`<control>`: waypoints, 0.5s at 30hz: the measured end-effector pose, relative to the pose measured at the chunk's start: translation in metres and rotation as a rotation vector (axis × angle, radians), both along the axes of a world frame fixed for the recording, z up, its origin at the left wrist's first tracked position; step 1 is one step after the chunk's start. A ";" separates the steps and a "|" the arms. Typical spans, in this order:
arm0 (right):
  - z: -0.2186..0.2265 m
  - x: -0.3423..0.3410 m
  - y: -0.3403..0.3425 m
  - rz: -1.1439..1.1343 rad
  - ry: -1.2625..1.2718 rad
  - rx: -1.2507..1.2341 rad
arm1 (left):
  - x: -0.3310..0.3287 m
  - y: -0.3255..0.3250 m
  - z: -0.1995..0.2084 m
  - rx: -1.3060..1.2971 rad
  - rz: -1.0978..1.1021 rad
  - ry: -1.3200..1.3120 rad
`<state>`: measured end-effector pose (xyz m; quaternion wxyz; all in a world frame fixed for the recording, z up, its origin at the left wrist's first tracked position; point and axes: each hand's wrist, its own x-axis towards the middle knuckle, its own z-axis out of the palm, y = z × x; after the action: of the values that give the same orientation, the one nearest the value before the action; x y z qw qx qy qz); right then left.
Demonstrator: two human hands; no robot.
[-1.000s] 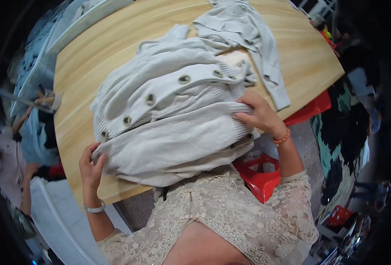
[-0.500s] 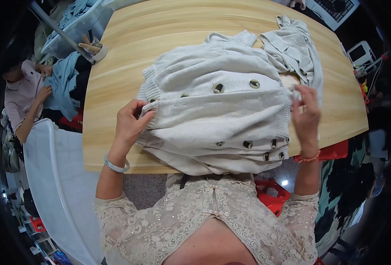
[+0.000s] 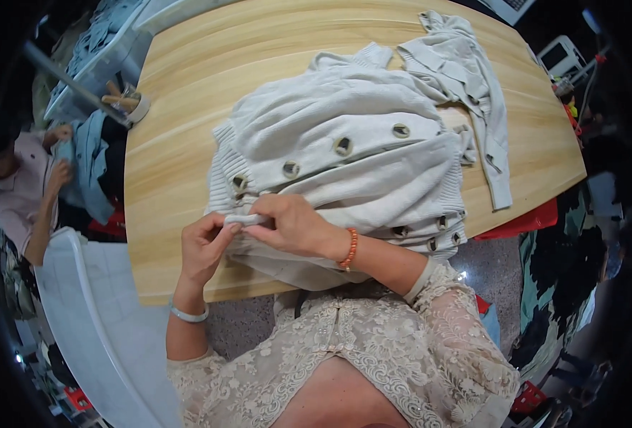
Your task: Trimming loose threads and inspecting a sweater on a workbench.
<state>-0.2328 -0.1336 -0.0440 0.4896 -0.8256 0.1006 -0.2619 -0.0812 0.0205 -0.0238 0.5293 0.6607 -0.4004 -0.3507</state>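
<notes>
An off-white knit cardigan (image 3: pixel 344 107) with ribbed edges and several large dark-centred buttons lies spread on the wooden table, its front edge close to my body. At its lower left, my left hand (image 3: pixel 207 246) pinches the edge of the front band. My right hand (image 3: pixel 294 225) reaches across the knit and grips the same edge close beside it, so a short folded strip shows between the fingers. Beyond the cardigan's right side lies more off-white knit (image 3: pixel 466 71) with a long sleeve; I cannot tell whether it is the same garment.
A small cup of wooden-handled tools (image 3: pixel 136 107) stands at the table's left edge, beside a metal pole (image 3: pixel 73 82). Plastic bins of blue-grey clothes (image 3: pixel 105 36) are at the far left. A person (image 3: pixel 27 178) handles a blue garment there. A white tub (image 3: pixel 80 285) stands near left.
My right hand has let go of the cardigan's right edge and crossed left to the left hand. The left hand has shifted lower. The cardigan's upper and lower front edges have opened apart slightly.
</notes>
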 end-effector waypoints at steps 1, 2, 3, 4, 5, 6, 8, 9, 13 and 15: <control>0.002 -0.003 -0.001 -0.030 0.034 -0.024 | 0.000 -0.003 -0.001 0.081 0.024 -0.052; 0.004 -0.003 0.000 -0.043 0.061 -0.044 | -0.003 -0.005 -0.002 0.039 0.048 -0.052; 0.005 -0.003 0.003 -0.063 0.077 0.031 | -0.003 -0.005 -0.005 0.011 0.040 -0.063; 0.007 -0.002 0.003 -0.045 0.077 0.036 | 0.000 -0.006 -0.008 -0.021 0.024 -0.073; 0.010 -0.001 0.002 -0.045 0.115 0.053 | 0.002 -0.006 -0.010 -0.037 0.012 -0.109; 0.010 0.001 0.003 -0.044 0.152 0.070 | 0.003 -0.004 -0.008 -0.029 0.028 -0.110; 0.007 0.003 0.001 -0.048 0.146 0.068 | 0.003 -0.006 -0.003 -0.099 -0.024 -0.214; 0.007 0.005 0.002 -0.036 0.163 0.057 | 0.004 -0.004 -0.002 -0.093 -0.019 -0.213; 0.003 0.007 -0.001 -0.071 0.143 0.008 | 0.011 -0.012 0.000 -0.074 0.042 -0.202; -0.003 0.004 0.001 -0.081 0.071 -0.030 | 0.024 -0.024 0.005 -0.088 0.076 -0.323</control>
<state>-0.2286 -0.1324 -0.0471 0.4624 -0.8368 0.1475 -0.2534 -0.0570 -0.0036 -0.0187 0.4991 0.6994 -0.4701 -0.2018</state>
